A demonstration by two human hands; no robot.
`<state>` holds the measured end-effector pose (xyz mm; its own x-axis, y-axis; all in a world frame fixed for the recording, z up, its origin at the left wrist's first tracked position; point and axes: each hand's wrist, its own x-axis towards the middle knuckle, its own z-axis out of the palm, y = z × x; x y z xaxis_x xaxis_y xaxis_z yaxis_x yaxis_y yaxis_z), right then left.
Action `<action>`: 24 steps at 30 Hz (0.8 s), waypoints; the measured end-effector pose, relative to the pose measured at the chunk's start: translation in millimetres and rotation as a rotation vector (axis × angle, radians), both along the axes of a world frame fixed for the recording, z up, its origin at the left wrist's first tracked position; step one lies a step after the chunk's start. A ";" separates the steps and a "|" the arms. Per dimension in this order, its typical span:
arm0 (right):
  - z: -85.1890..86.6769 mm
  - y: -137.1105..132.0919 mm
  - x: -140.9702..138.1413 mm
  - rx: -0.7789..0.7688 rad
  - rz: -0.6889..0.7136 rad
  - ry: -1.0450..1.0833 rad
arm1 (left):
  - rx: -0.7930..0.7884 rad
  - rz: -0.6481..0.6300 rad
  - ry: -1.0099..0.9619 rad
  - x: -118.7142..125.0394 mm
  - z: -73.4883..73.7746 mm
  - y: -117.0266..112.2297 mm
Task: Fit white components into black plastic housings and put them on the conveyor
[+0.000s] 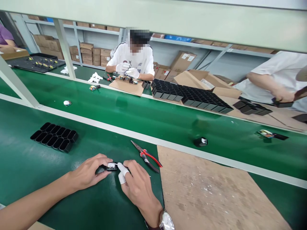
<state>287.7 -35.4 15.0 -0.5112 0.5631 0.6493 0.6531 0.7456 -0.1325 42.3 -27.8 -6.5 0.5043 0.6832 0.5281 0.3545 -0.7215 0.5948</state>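
Observation:
Between my two hands, just above the green bench top, is a small black plastic housing (111, 167) with white material and small parts showing inside. My left hand (92, 171) pinches its left side between thumb and fingers. White finger cots cover the thumb and index finger of my right hand (136, 182), which presses on the housing's right side. Long-nose pliers (146, 155) with red and black handles lie beyond my right hand. To the left, a block of empty black housings (54, 136) stands in two rows.
A stained cardboard sheet (211, 191) covers the bench at right. The green conveyor belt (144, 118) carries a black housing (200, 141) and circuit boards (267, 134). Across it, a co-worker (134, 60) in white gloves handles parts beside rows of black housings (189, 95). A slanted post (19, 83) rises at left.

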 end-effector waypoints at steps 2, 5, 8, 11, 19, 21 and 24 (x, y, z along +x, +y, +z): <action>2.5 -0.2 -2.1 0.005 0.002 0.003 | 0.003 -0.006 -0.001 0.1 0.0 0.0; 5.7 -0.8 -3.3 0.007 0.013 0.004 | 0.002 -0.016 0.002 0.1 -0.7 0.3; 8.0 -0.7 -1.6 0.005 0.019 -0.031 | 0.005 -0.002 0.014 0.0 -0.6 0.4; 8.5 1.4 2.0 0.007 0.017 -0.055 | 0.015 0.011 0.045 -0.1 2.2 0.1; -9.8 9.2 3.7 -0.148 -0.271 -0.050 | 0.144 -0.046 0.098 -3.8 11.5 3.1; -15.6 11.3 1.5 -0.212 -0.319 -0.161 | 0.165 -0.054 0.079 -5.1 11.2 7.1; -18.6 12.4 -1.6 -0.232 -0.346 -0.196 | 0.187 -0.045 0.036 -4.9 12.0 10.8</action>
